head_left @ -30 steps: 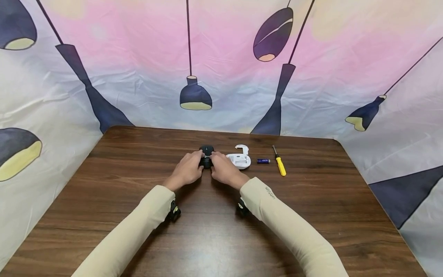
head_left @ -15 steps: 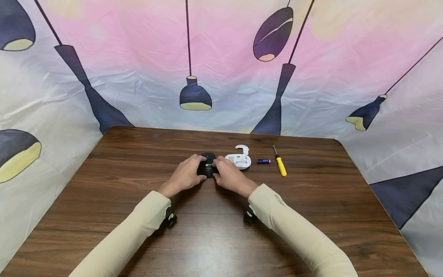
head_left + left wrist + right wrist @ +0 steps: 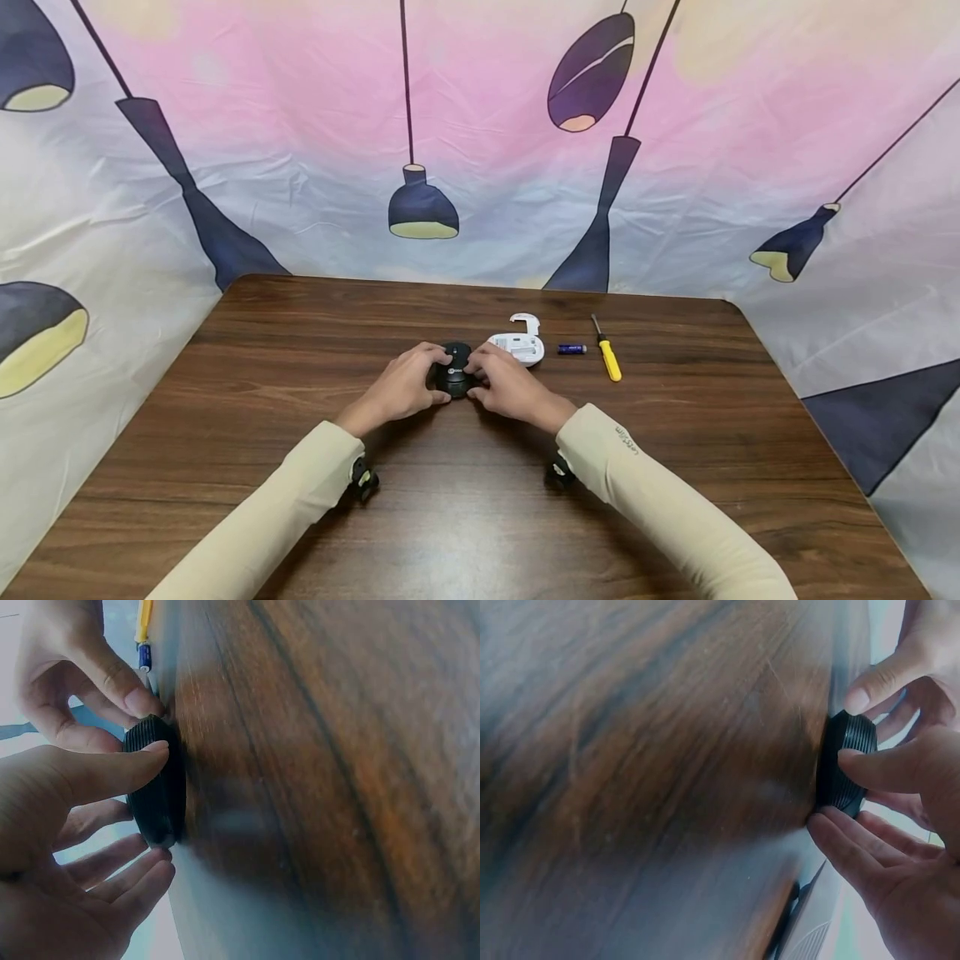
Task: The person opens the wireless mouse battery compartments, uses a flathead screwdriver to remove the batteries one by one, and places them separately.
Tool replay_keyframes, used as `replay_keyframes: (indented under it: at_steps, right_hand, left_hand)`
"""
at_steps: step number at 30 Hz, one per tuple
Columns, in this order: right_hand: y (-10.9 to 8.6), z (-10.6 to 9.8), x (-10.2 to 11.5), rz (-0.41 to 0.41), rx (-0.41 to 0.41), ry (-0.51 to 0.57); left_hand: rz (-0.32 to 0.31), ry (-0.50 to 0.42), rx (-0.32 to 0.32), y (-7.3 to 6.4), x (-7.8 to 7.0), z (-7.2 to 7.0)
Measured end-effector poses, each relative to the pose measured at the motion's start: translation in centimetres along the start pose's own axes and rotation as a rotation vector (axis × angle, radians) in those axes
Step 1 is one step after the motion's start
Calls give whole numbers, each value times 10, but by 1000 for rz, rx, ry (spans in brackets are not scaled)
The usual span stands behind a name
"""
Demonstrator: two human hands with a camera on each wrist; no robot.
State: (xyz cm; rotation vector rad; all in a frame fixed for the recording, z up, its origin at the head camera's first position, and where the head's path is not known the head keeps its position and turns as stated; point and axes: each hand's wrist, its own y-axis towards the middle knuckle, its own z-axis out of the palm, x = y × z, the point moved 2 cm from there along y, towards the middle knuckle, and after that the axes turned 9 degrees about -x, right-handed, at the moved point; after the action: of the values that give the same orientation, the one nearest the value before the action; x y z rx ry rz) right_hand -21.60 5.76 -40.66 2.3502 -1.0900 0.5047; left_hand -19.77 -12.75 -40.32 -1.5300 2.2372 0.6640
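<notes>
A black computer mouse (image 3: 453, 380) with a pale logo lies between both hands on the tabletop. In the head view my left hand (image 3: 405, 385) grips its left side, thumb at the near end and fingers along the far edge. My right hand (image 3: 513, 387) holds the right side the same way. Seen from the left wrist, the ribbed end of the mouse (image 3: 155, 787) faces the thumb, with fingers along its edge. The right wrist view shows a thumb on the ribbed end of the mouse (image 3: 847, 769) and fingertips at its lower side.
A white mouse (image 3: 531, 353) lies bottom up just right of the hands, its battery slot uncovered. Behind it is a curved white cover (image 3: 529, 322). Farther right are a blue battery (image 3: 572, 350) and a screwdriver (image 3: 610, 362) with a yellow handle. A patterned cloth (image 3: 480, 200) hangs behind the table.
Both hands have drawn the black mouse toward the person and slightly to the right. The white mouse, its cover, the battery and the screwdriver have stayed in place.
</notes>
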Motion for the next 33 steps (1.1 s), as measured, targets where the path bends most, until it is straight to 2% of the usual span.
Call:
replay_keyframes:
  at_steps: [9,17,25,33]
  right_hand:
    - [-6,-6,-4,11,44,46]
    - [-12,-10,-8,-10,56,29]
    - [-20,-14,-12,-19,129,41]
    - [-26,-17,-18,-53,110,70]
  left_hand:
    - [35,-4,-10,-4,-5,1]
    - [60,-2,-7,-8,-11,4]
    - [78,-34,3,-11,-18,8]
    - [106,-72,4,-9,-21,11]
